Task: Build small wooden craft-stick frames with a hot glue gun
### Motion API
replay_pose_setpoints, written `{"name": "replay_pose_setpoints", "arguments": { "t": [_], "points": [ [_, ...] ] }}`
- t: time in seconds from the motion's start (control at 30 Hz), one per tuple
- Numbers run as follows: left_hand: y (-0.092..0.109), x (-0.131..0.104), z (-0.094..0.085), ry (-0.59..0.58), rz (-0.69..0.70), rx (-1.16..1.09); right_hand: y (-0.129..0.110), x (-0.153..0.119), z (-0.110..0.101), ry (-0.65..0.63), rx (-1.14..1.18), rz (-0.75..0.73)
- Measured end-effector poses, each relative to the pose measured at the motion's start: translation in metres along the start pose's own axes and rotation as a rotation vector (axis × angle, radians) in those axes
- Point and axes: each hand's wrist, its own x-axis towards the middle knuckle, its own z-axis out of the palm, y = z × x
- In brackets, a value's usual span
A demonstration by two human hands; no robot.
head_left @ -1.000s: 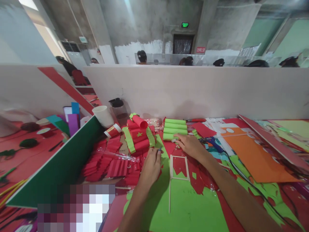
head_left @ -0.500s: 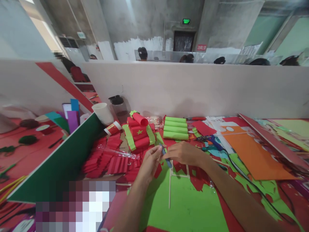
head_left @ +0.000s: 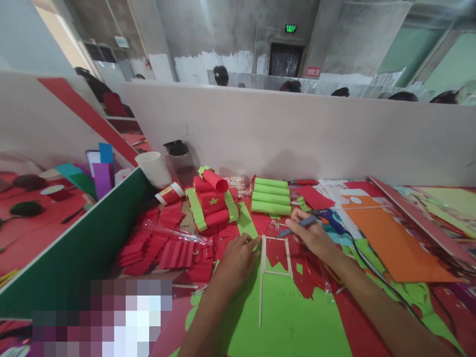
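Observation:
My right hand [head_left: 308, 232] holds a blue-grey pen [head_left: 300, 225] whose lower end points left, at the top edge of a small rectangular frame of thin wooden sticks [head_left: 277, 272]. The frame lies on a light green sheet [head_left: 290, 322] and scraps of red paper; one long stick [head_left: 261, 302] runs from its left side toward me. My left hand [head_left: 238, 258] lies palm down beside the frame's upper left corner, fingers slightly bent and holding nothing that I can see. Beyond it stands a stack of red paper rolls [head_left: 213, 206] with green bands and a yellow star.
Light green rolls [head_left: 271, 196] lie behind the frame. Blue-handled pliers [head_left: 329, 215] and a dark cable [head_left: 375, 267] are to the right, near orange sheets [head_left: 394, 243]. Folded red paper [head_left: 139, 248], a white cup [head_left: 152, 167] and a green divider [head_left: 74, 253] stand left.
My hands have moved apart. The pen, held between both hands before, is now in my right hand alone, further right. My left hand has lowered to the sheet.

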Motion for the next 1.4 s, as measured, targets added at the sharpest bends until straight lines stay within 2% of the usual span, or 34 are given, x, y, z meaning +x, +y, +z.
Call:
{"name": "replay_pose_setpoints", "arguments": {
  "t": [0.1, 0.17, 0.37, 0.57, 0.9, 1.17, 1.4],
  "points": [
    [0.0, -0.003, -0.003, -0.046, 0.033, 0.038, 0.021, -0.009, 0.01, -0.112, 0.122, 0.138],
    [0.001, -0.005, -0.004, -0.08, 0.023, 0.087, 0.03, -0.013, 0.017, -0.129, 0.16, 0.189],
    [0.004, -0.004, -0.002, -0.117, 0.013, 0.21, 0.039, -0.019, 0.026, -0.143, 0.161, 0.219],
    [0.004, -0.003, 0.0, -0.103, 0.022, 0.245, 0.048, -0.019, 0.026, -0.158, 0.201, 0.246],
    [0.001, -0.003, 0.003, -0.103, 0.039, 0.279, 0.046, -0.02, 0.023, -0.182, 0.144, 0.195],
    [0.0, -0.004, 0.005, -0.086, 0.042, 0.262, 0.034, -0.024, 0.024, -0.29, -0.015, 0.147],
    [0.005, -0.003, 0.0, -0.093, 0.033, 0.232, 0.037, -0.026, 0.03, -0.335, -0.088, 0.151]
  ]
}}
